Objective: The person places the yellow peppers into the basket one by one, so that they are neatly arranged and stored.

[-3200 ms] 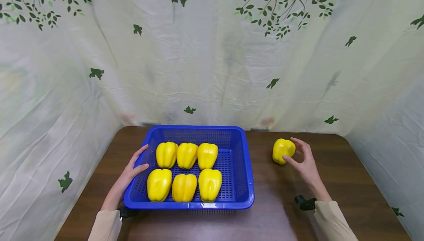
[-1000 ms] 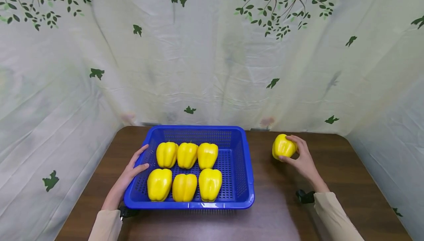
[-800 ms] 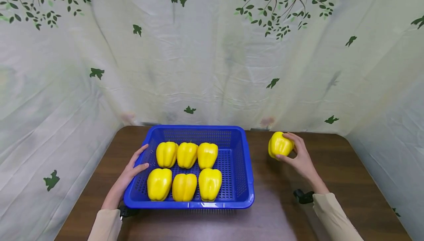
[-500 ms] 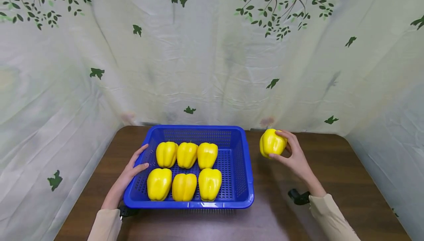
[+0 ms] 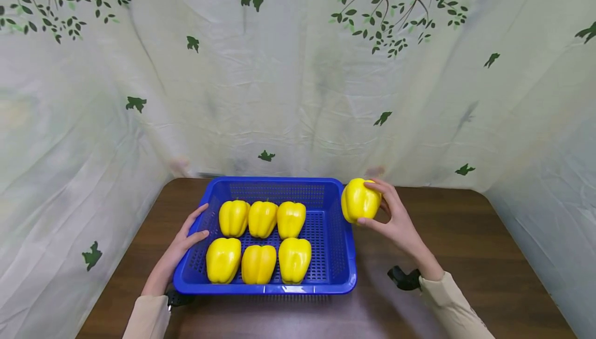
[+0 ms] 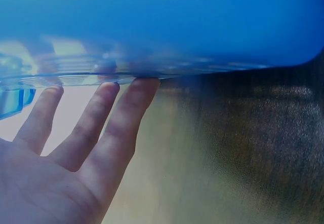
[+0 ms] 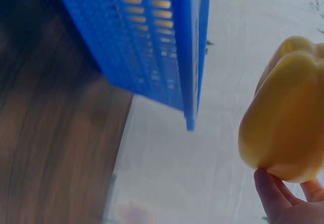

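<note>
In the head view, a yellow bell pepper [image 5: 360, 200] is held up by my right hand [image 5: 393, 220], thumb on its lower side and fingers round its upper right. It overlaps the right rim of a blue plastic basket [image 5: 309, 288]. The right wrist view shows the pepper [image 7: 288, 117] raised beside the basket's slotted side wall [image 7: 147, 36], with fingertips at its end. My left hand [image 5: 179, 243] rests at the basket's left rim, its fingers extended. In the left wrist view its straight fingers [image 6: 119, 122] touch the rim's underside.
Several yellow peppers [image 5: 258, 265] lie in two rows inside the basket, with bare basket floor [image 5: 318, 246] to their right. The basket stands on a brown wooden table [image 5: 465, 235]. A pale leaf-patterned curtain [image 5: 307, 96] hangs behind and at both sides.
My right hand has taken the pepper off the table at the right, lifted it and carried it left to the basket's right rim. My left hand and the basket have stayed in place.
</note>
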`<move>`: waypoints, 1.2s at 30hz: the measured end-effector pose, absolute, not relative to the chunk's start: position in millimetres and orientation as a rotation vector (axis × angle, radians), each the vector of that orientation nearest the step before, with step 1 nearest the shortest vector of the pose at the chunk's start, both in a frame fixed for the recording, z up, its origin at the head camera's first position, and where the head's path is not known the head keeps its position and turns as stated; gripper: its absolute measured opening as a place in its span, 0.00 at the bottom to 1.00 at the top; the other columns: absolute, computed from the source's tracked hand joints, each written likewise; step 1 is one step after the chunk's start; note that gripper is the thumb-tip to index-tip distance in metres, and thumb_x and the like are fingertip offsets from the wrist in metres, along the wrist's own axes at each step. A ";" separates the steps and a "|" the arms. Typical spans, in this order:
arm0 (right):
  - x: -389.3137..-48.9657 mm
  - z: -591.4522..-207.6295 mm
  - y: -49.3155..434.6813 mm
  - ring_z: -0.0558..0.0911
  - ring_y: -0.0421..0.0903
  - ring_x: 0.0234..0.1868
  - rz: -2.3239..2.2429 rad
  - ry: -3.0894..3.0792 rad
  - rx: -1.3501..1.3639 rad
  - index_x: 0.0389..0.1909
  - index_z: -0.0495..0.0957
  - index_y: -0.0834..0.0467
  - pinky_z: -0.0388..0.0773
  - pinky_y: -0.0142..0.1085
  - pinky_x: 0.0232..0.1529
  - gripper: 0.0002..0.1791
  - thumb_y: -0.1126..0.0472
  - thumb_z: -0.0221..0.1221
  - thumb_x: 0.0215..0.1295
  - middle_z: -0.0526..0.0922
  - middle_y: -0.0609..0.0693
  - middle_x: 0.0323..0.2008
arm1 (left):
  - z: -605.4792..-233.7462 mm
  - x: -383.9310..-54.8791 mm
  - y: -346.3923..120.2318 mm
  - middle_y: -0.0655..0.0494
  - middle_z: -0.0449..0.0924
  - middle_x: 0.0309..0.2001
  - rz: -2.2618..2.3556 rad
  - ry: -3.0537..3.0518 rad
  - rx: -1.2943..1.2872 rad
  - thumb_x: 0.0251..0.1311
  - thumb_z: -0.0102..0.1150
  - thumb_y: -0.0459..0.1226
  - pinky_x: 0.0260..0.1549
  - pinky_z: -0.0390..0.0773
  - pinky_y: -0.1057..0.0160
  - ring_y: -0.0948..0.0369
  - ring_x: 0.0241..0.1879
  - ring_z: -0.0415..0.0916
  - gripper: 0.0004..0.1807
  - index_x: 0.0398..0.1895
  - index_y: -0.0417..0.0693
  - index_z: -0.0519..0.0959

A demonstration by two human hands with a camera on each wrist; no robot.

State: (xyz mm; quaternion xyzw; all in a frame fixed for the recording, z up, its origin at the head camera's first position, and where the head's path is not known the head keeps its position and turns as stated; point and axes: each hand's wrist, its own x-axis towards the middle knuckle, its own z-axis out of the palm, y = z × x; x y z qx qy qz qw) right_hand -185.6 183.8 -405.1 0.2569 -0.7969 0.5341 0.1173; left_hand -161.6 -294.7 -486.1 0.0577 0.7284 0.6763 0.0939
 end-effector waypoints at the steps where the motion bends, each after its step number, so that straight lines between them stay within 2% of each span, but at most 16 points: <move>1: -183.2 -400.9 179.6 0.64 0.52 0.61 1.562 -2.333 0.758 0.63 0.66 0.64 0.65 0.25 0.56 0.39 0.77 0.69 0.47 0.60 0.60 0.66 | -486.4 -161.5 -294.7 0.37 0.39 0.73 2.007 2.162 0.178 0.72 0.43 0.36 0.47 0.74 0.66 0.68 0.55 0.67 0.34 0.76 0.57 0.44; 5: -174.5 -387.1 164.9 0.63 0.57 0.62 1.555 -2.378 0.771 0.61 0.66 0.68 0.66 0.29 0.57 0.37 0.76 0.68 0.47 0.60 0.65 0.65 | -487.5 -161.3 -294.6 0.36 0.39 0.73 2.012 2.171 0.195 0.72 0.42 0.35 0.47 0.74 0.66 0.68 0.55 0.67 0.34 0.76 0.57 0.44; 11: -177.3 -396.4 154.8 0.61 0.58 0.64 1.591 -2.405 0.809 0.63 0.65 0.65 0.65 0.53 0.59 0.37 0.74 0.68 0.50 0.57 0.64 0.67 | -487.6 -161.6 -294.6 0.36 0.39 0.73 2.015 2.177 0.207 0.71 0.42 0.35 0.47 0.74 0.66 0.69 0.55 0.66 0.34 0.76 0.56 0.44; 13: -182.0 -406.5 153.8 0.60 0.58 0.65 1.602 -2.396 0.830 0.63 0.66 0.62 0.63 0.58 0.59 0.37 0.73 0.68 0.50 0.55 0.62 0.68 | -487.5 -161.7 -294.5 0.36 0.39 0.73 2.015 2.176 0.203 0.71 0.42 0.35 0.47 0.74 0.66 0.69 0.55 0.66 0.34 0.76 0.56 0.44; 21: -190.7 -432.8 148.8 0.62 0.51 0.65 1.594 -2.394 0.882 0.64 0.67 0.51 0.65 0.55 0.60 0.38 0.65 0.70 0.51 0.58 0.54 0.67 | -487.4 -162.0 -294.8 0.35 0.39 0.72 2.021 2.166 0.205 0.71 0.42 0.34 0.47 0.75 0.66 0.69 0.54 0.68 0.34 0.76 0.57 0.44; 30: -190.5 -444.1 140.7 0.64 0.51 0.63 1.511 -2.442 0.911 0.63 0.67 0.52 0.67 0.53 0.58 0.38 0.61 0.72 0.50 0.58 0.58 0.67 | -488.3 -162.6 -295.4 0.34 0.38 0.72 2.041 2.154 0.238 0.71 0.42 0.33 0.45 0.75 0.66 0.70 0.53 0.69 0.33 0.76 0.59 0.46; 36: -190.2 -451.1 136.5 0.63 0.51 0.64 1.436 -2.497 0.929 0.63 0.68 0.50 0.66 0.53 0.59 0.38 0.57 0.73 0.49 0.60 0.56 0.66 | -488.5 -162.3 -295.5 0.34 0.39 0.72 2.031 2.162 0.227 0.71 0.42 0.34 0.46 0.75 0.65 0.67 0.54 0.68 0.33 0.76 0.58 0.45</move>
